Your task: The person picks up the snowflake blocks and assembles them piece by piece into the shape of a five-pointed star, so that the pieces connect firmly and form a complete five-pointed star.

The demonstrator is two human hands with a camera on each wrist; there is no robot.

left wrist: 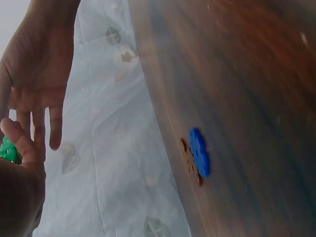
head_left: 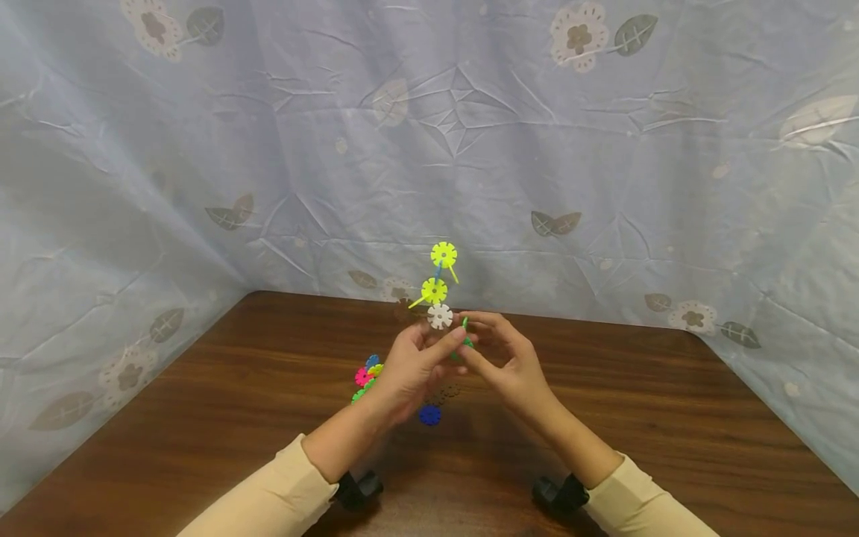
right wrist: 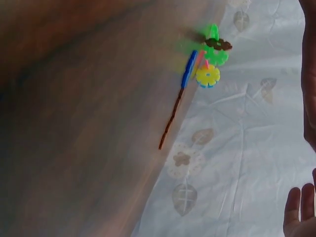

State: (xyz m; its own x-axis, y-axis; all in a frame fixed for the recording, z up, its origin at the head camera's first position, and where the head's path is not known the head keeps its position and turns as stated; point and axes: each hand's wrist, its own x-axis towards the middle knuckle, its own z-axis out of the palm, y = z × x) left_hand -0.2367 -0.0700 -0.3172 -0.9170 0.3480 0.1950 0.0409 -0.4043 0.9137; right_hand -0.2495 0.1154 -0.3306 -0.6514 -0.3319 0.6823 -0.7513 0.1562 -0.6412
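Both hands meet in front of me above the table. A joined stack of notched plastic discs rises from them: a white disc [head_left: 439,316] at the bottom, a yellow disc [head_left: 434,291] above it, and another yellow disc [head_left: 444,255] on top. Thin blue and yellow discs show edge-on between these. My left hand [head_left: 411,369] grips the lower part, which its fingers partly hide. Between the two thumbs sit green discs [head_left: 467,341], seen nearly edge-on, which my right hand [head_left: 513,362] pinches. Green also shows beside a thumb in the left wrist view.
On the brown wooden table [head_left: 637,425] lie a blue disc [head_left: 430,415] and brown discs [head_left: 451,390]. Left of them, partly behind the left forearm, is a joined cluster of pink, blue, yellow and green discs [head_left: 365,377]. A patterned curtain [head_left: 470,186] surrounds the table's back and sides.
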